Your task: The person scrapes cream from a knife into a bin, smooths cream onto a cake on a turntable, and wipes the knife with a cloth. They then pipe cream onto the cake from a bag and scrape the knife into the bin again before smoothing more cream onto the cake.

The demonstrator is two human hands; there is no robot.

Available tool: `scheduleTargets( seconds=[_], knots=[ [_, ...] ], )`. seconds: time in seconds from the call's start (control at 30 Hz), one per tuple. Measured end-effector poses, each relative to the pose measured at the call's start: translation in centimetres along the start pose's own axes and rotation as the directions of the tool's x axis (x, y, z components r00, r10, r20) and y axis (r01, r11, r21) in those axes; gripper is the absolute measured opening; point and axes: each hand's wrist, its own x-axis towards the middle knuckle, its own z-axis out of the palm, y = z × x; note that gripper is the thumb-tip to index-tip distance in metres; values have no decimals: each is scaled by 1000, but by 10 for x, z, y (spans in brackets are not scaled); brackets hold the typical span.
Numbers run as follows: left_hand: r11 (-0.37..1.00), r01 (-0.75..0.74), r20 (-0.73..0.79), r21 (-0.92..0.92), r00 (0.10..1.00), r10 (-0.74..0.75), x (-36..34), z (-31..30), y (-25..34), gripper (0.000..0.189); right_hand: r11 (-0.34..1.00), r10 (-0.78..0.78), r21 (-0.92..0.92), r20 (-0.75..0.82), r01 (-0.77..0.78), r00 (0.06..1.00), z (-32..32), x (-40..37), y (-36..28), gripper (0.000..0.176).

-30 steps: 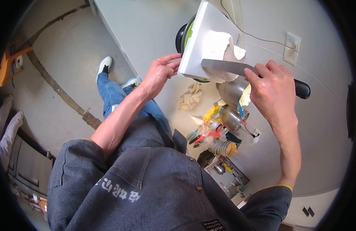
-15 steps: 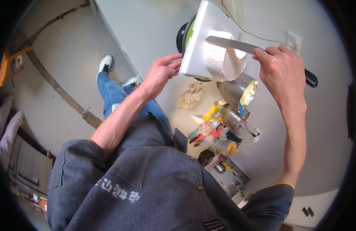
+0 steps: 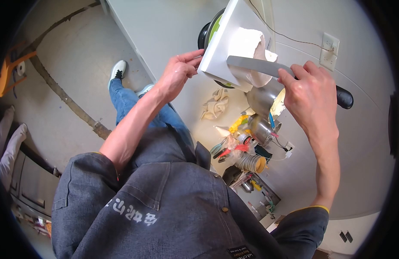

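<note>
A cake covered in white cream (image 3: pixel 247 42) stands on a square white board (image 3: pixel 220 56), on top of a green-and-black turntable (image 3: pixel 214 28). My right hand (image 3: pixel 311 97) is closed round a palette knife (image 3: pixel 257 64), its black handle end sticking out past the hand. The long metal blade lies across the near side of the cake, its tip over the board. At the board's left edge is my left hand (image 3: pixel 179 74), fingers stretched out with the tips right at the edge. The cake's underside and part of its near wall are hidden by the blade.
A metal mixing bowl (image 3: pixel 260 100) with pale cream stands close to the cake. Nearer me are a crumpled cloth (image 3: pixel 216 105), a smaller metal container (image 3: pixel 260 129), piping bags and stacked round tins (image 3: pixel 253 164). A wall socket (image 3: pixel 329 52) and cord are to the right.
The palette knife has swung down toward me, from the cake's top to its near side, with my right hand lower. The cream's edge looks different. My left hand has stayed nearly in place.
</note>
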Motion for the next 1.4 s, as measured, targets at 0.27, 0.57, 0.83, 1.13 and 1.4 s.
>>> scheduleTargets(
  seconds=[0.27,0.57,0.83,1.13,1.4],
  knots=[
    [994,-113,9,-9,994,113,-1,0,2,85,999,-39,26,-13,40,999,1,-8,-9,3],
    [998,-35,13,-51,999,35,-6,-3,-5,78,992,-74,98,-1,73,997,-1,-15,-9,5],
    [998,-42,13,-52,999,43,-7,-2,-5,78,991,21,-127,-122,-36,992,3,10,13,12],
    [998,-25,20,-60,999,26,-10,-2,-10,79,1000,-19,-8,-59,18,998,-4,10,11,10],
    [999,-15,21,-43,1000,16,-12,-1,-11,79,999,-47,-6,-115,47,992,-6,8,19,17]
  ],
)
